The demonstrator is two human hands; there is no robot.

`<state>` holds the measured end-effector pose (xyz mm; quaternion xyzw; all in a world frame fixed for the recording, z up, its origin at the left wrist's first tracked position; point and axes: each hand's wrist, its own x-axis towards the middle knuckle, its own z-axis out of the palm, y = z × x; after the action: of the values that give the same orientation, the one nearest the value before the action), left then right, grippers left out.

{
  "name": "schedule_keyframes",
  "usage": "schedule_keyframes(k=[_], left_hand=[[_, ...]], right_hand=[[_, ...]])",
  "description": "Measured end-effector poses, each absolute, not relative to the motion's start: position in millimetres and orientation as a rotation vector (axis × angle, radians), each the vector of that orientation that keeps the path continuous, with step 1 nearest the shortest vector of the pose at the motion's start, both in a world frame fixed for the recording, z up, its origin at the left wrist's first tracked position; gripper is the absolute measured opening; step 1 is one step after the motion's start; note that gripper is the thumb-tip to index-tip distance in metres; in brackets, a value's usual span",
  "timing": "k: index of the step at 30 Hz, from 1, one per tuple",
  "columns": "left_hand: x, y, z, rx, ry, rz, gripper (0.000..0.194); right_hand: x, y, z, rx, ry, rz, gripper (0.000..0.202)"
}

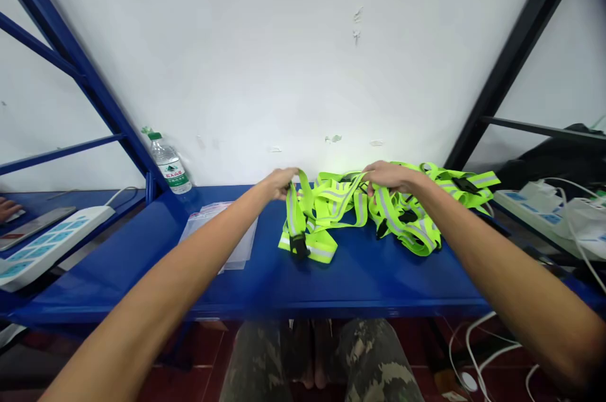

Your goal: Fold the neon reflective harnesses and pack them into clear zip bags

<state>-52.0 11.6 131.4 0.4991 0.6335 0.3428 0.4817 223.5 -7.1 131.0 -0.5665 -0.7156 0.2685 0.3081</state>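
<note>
Neon yellow reflective straps (338, 200) with grey stripes and black buckles lie in a tangled heap on the blue table (284, 291). My left hand (280, 183) is closed on a strap at the heap's left end, and a black buckle (299, 244) hangs low on the strap below it. Over the middle of the heap, my right hand (386, 177) pinches another part of the yellow straps. More straps are bunched beneath and to the right of my right hand. Both hands' fingertips are partly hidden by the webbing.
Clear plastic bags (241, 250) lie left of the straps, partly behind my left forearm. A water bottle (171, 164) stands at the back left by the wall. Power strips (57, 241) sit beyond the blue frame at both sides. At far left, another person's hand (7, 209) shows.
</note>
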Motion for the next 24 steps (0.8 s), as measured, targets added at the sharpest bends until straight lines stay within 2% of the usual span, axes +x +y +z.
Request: schedule_keyframes(k=[3, 6, 9, 11, 15, 17, 19, 21, 24], left_hand=[[-66, 2, 115, 1.473, 1.602, 0.481, 0.041], [-80, -2, 123, 1.869, 1.664, 0.159, 0.065], [-72, -8, 130, 2.479, 1.578, 0.27, 0.078], [-56, -16, 125, 2.745, 1.325, 0.364, 0.079], [-28, -29, 105, 2.78, 1.119, 0.065, 0.095], [-26, -26, 102, 2.754, 1.208, 0.072, 0.09], [-32, -19, 108, 2.722, 1.312, 0.266, 0.072], [-39, -11, 122, 2.691, 1.368, 0.547, 0.055], [-43, -6, 153, 2.522, 1.34, 0.969, 0.042]], right_hand=[[224, -16, 119, -1.591, -2.058, 0.865, 0.022], [227, -21, 123, -1.498, -2.244, 1.102, 0.029], [223, -21, 129, -1.325, -2.398, 1.338, 0.04], [216, -21, 132, -1.237, -2.371, 1.278, 0.043], [204, -26, 140, -1.173, -2.009, 0.854, 0.04], [205, -33, 148, -1.134, -1.829, 0.718, 0.04], [214, -42, 159, -1.064, -1.768, 0.708, 0.04], [226, -50, 167, -0.993, -1.863, 0.861, 0.044], [237, -51, 166, -0.916, -2.092, 1.205, 0.057]])
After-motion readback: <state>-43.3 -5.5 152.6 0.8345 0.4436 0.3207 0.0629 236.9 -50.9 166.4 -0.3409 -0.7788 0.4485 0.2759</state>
